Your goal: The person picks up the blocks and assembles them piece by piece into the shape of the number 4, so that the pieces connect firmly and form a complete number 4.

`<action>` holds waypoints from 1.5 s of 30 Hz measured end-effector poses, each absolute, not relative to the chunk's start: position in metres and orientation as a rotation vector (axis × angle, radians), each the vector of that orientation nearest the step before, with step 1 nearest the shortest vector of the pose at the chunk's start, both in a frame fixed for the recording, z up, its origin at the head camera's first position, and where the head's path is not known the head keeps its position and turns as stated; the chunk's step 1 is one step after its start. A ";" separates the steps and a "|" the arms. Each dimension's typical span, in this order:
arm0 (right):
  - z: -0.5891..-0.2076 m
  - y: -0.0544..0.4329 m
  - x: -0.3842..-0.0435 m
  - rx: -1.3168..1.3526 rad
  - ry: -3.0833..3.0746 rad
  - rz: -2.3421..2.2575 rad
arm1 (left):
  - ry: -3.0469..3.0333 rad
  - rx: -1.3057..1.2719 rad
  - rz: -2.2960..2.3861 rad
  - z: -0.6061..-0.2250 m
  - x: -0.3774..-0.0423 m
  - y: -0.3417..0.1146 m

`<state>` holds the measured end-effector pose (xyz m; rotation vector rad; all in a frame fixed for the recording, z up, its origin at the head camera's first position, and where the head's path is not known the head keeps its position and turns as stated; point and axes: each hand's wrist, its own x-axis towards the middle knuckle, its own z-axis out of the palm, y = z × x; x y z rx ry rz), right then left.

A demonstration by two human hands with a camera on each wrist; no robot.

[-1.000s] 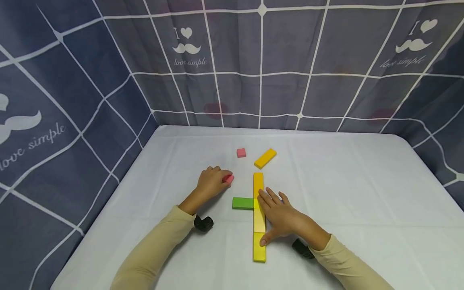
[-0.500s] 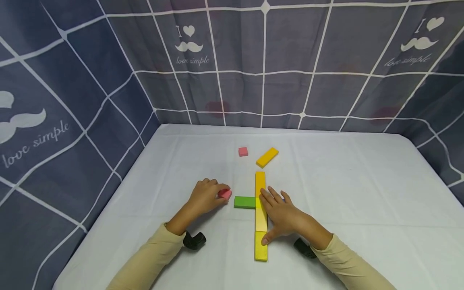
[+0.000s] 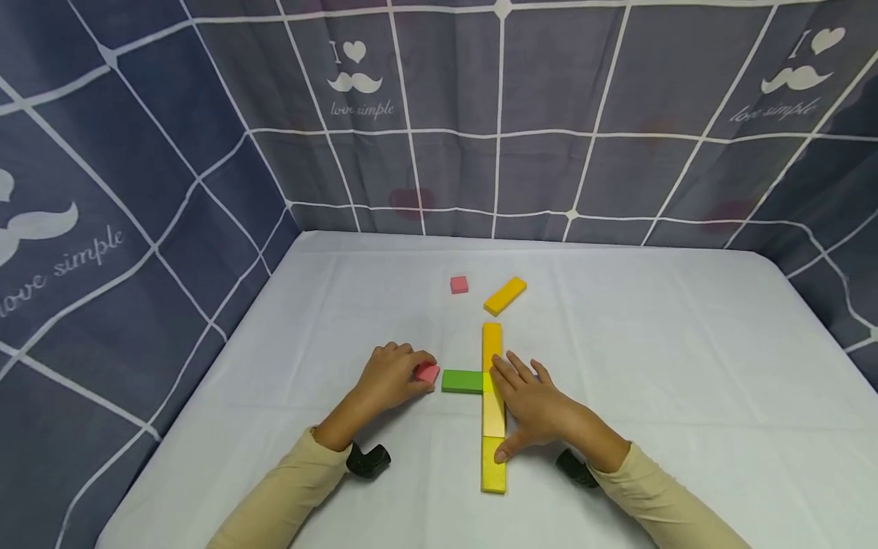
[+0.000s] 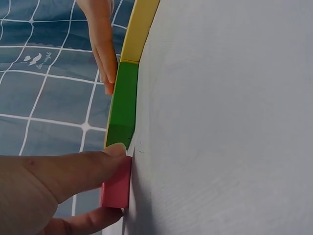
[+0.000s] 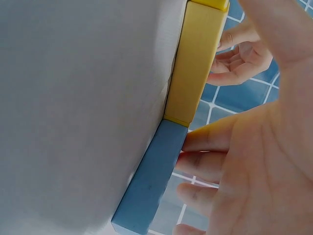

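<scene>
My left hand [image 3: 391,377] pinches a small pink block [image 3: 427,373] between thumb and finger, just left of the free end of a green block [image 3: 463,381]. In the left wrist view the pink block [image 4: 117,183] lines up with the green one, the thumb tip [image 4: 116,149] at the joint. The green block extends left from a straight row of yellow blocks [image 3: 491,347]. My right hand [image 3: 535,408] lies with spread fingers over the row's right side, thumb on the nearest yellow block [image 3: 493,476]. A blue block [image 5: 149,181], mostly hidden in the head view, lies under its fingers.
Beyond the row, another pink block [image 3: 459,285] and a slanted yellow-orange block [image 3: 505,296] lie on the white tablecloth [image 3: 652,328]. Dark checked curtains [image 3: 446,175] stand behind and to the left. A black wrist device [image 3: 368,461] sits under the left wrist.
My left hand has brought the pink block nearer, from beyond the green block's level to beside its left end, shifting slightly right lately. The right hand has stayed in place.
</scene>
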<state>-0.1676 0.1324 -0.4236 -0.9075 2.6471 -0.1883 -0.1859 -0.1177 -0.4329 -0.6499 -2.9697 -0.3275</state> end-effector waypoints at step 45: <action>-0.422 0.130 -0.167 -0.891 2.636 -0.200 | -2.991 -0.643 -0.339 -0.433 -0.184 -0.116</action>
